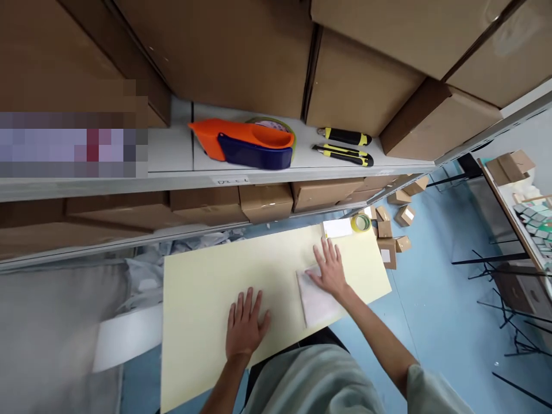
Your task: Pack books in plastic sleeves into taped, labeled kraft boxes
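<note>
My left hand (246, 324) lies flat on the pale yellow tabletop (198, 310), fingers spread and nothing in them. To its right, a flat white packet (317, 303) rests on the table near the front edge. My right hand (330, 270) is stretched out over the packet's upper part, fingers apart, and covers some of it. Just beyond those fingertips sit a white box or pad (337, 228) and a roll of yellow-green tape (360, 222), at the table's back edge.
Above the table, a shelf holds an orange and blue tape dispenser (254, 144), two utility knives (345, 154) and large cardboard boxes (233, 57). Small cartons (387, 253) lie on the blue floor to the right. Another table (513, 218) with black stools stands farther right.
</note>
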